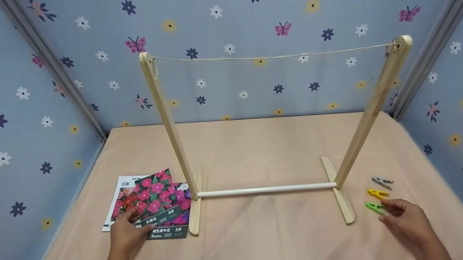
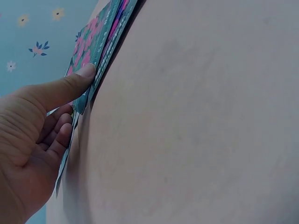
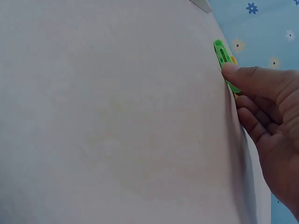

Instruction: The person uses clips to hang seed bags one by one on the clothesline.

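Flower seed packets lie overlapping at the left. My left hand (image 1: pixel 126 230) pinches the top one, a seed packet with pink flowers (image 1: pixel 156 194), its thumb on the printed face and its fingers at the edge. Beneath it show a purple-flowered packet (image 1: pixel 186 214) and a red-flowered one (image 1: pixel 124 199). At the right, my right hand (image 1: pixel 411 219) pinches a green clothespin (image 3: pixel 221 52) between thumb and fingers. Just beyond are a yellow clothespin (image 1: pixel 377 194) and a grey clothespin (image 1: pixel 382 182). In the left wrist view, the packets (image 2: pixel 86 44) appear edge-on.
Between these stands a wooden frame, with a left post (image 1: pixel 166 124), a right post (image 1: pixel 373 110) and a white bottom bar (image 1: pixel 266 190). A thin string (image 1: pixel 250 58) runs across its top. The cloth-covered table (image 1: pixel 264 238) meets flower-patterned walls (image 1: pixel 221 27).
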`<state>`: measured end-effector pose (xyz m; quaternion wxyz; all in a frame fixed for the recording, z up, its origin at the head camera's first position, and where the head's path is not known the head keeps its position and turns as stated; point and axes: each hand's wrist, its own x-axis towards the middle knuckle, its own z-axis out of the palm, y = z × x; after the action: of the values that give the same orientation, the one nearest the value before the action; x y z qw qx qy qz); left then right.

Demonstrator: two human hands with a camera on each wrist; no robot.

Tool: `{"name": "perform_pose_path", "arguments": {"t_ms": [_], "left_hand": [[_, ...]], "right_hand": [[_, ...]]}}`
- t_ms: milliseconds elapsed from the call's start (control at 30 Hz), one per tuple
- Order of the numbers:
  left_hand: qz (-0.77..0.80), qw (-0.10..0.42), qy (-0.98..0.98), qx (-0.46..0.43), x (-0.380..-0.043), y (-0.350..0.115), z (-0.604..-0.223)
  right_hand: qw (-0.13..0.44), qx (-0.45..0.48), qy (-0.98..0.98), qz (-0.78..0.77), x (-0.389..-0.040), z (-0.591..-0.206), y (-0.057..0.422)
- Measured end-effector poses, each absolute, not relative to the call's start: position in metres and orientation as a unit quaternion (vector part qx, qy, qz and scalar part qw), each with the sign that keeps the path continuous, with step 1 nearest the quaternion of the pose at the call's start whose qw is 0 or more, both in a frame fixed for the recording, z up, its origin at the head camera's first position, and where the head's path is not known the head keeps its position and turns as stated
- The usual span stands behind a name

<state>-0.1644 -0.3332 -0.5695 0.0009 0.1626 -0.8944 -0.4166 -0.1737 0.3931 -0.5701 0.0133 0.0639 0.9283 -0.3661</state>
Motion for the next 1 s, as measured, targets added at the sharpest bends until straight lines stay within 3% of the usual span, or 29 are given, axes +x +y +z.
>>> {"name": "perform_pose_path", "arguments": {"t_ms": [667, 1000], "left_hand": [[-0.46, -0.035, -0.867, 0.189, -0.1703, -0.3264, -0.5695], [-0.46, 0.03, -0.867, 0.19, -0.1657, -0.3306, -0.5712]], "right_hand": [[0.004, 0.069, 0.929, -0.362, -0.1689, -0.5707, 0.3943], [0.008, 0.067, 0.934, -0.35, -0.1692, -0.5653, 0.3914]]}}
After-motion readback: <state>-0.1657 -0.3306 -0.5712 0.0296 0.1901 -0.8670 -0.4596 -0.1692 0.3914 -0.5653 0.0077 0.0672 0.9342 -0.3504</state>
